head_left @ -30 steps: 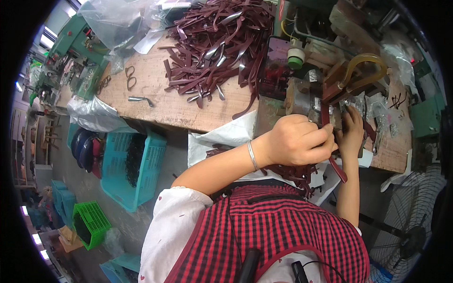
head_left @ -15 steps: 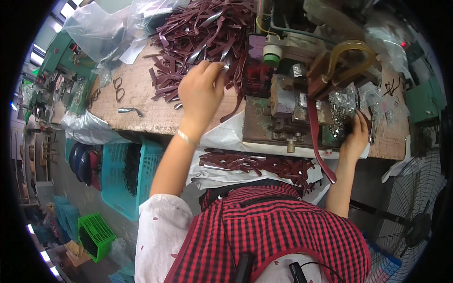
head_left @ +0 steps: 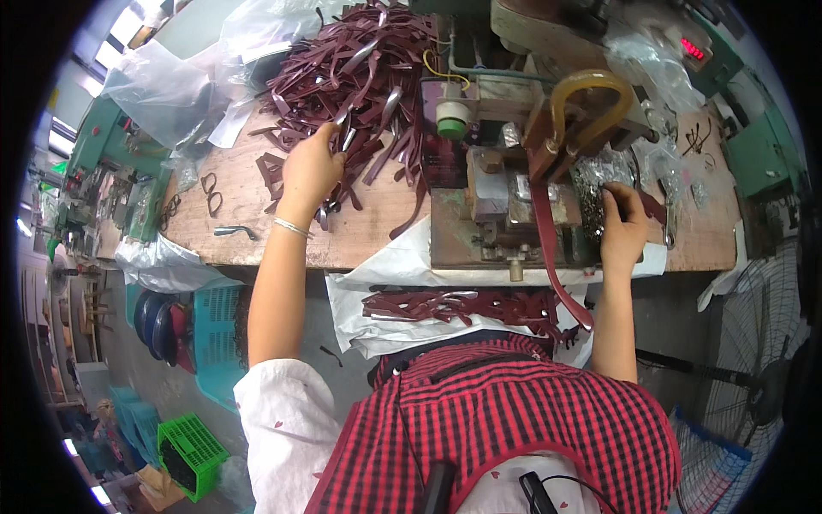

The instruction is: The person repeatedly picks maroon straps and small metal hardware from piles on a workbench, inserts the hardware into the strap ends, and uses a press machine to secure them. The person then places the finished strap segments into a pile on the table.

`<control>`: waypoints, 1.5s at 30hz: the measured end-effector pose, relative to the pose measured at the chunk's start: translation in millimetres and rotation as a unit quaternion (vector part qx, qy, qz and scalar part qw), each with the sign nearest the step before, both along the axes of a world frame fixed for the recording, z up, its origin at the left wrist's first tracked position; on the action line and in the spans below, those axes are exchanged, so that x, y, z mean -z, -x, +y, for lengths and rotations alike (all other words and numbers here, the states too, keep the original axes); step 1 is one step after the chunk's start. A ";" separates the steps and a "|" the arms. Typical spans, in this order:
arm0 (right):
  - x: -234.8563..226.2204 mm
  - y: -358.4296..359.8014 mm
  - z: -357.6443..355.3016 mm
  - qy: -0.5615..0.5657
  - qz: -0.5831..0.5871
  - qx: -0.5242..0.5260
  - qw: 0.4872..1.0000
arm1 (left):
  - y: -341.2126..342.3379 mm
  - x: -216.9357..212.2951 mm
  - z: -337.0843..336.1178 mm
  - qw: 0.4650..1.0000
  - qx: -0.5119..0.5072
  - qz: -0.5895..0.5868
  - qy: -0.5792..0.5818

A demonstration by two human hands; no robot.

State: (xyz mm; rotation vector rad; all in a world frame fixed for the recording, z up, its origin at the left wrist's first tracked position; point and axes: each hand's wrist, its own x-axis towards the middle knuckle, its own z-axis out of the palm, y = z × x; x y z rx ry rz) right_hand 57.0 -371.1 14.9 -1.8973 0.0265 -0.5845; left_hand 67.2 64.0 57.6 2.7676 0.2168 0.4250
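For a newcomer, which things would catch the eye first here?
Probably the large heap of dark red strips on the wooden table, left of centre, the left hand at its near edge. Then perhaps the bent amber tube, upper right, and the red-black checked apron at the bottom.

On your left, a crumpled clear plastic bag [head_left: 163,90] lies at the far side of the pale wooden tabletop [head_left: 360,233], with a dark pair of rings like scissor handles [head_left: 211,195] nearer you. Beyond the table's left end you have a green-painted metal machine [head_left: 98,141]. Below, on the floor, rounded dark-blue objects [head_left: 154,314] sit beside a turquoise plastic basket [head_left: 216,334]; nearer you is a bright-green slatted plastic crate [head_left: 201,454]. On your right stands a large black wire-caged fan [head_left: 762,381]. Farther off are a green metal cabinet [head_left: 758,158] and a box-mounted red-lit display [head_left: 693,48].
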 end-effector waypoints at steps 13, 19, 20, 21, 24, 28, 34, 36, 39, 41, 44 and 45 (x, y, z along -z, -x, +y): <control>-72.3 26.2 50.5 -0.037 -0.046 -0.151 0.987 | 25.3 27.6 -39.7 0.865 -0.009 -0.147 0.479; -70.3 21.8 96.3 -0.185 0.007 -0.162 0.969 | 45.3 67.6 -60.4 0.857 0.039 -0.206 0.470; -66.5 24.2 96.5 -0.215 0.022 -0.173 0.961 | 46.9 58.4 -68.2 0.844 0.053 -0.212 0.489; -67.3 21.2 94.6 -0.244 0.026 -0.184 0.952 | 49.8 42.4 -71.9 0.852 0.075 -0.222 0.467; -88.8 25.4 102.3 -0.297 0.045 -0.217 0.929 | 65.0 -19.5 -99.8 0.837 0.108 -0.342 0.414; -95.9 41.1 101.4 -0.292 0.038 -0.215 0.931 | 85.1 -48.8 -136.1 0.830 0.267 -0.410 0.267; -89.2 32.6 58.6 0.036 -0.042 -0.193 0.980 | 84.2 -51.6 -184.8 0.823 0.437 -0.362 -0.024; -56.4 12.0 22.1 0.274 -0.027 -0.024 0.961 | 76.4 -41.2 -185.8 0.810 0.444 -0.382 -0.039; 2.4 5.3 -19.3 0.349 -0.039 0.074 0.933 | 70.7 -34.3 -185.0 0.791 0.459 -0.403 -0.029; 9.9 6.2 -27.4 0.330 -0.058 0.065 0.940 | 69.3 -31.2 -186.3 0.793 0.453 -0.407 -0.027; 9.1 4.0 -15.3 0.337 -0.078 0.052 0.937 | 68.1 -29.5 -185.6 0.785 0.446 -0.428 -0.028; 5.4 3.5 -10.4 0.344 -0.088 0.042 0.934 | 67.1 -30.5 -186.3 0.786 0.447 -0.427 -0.024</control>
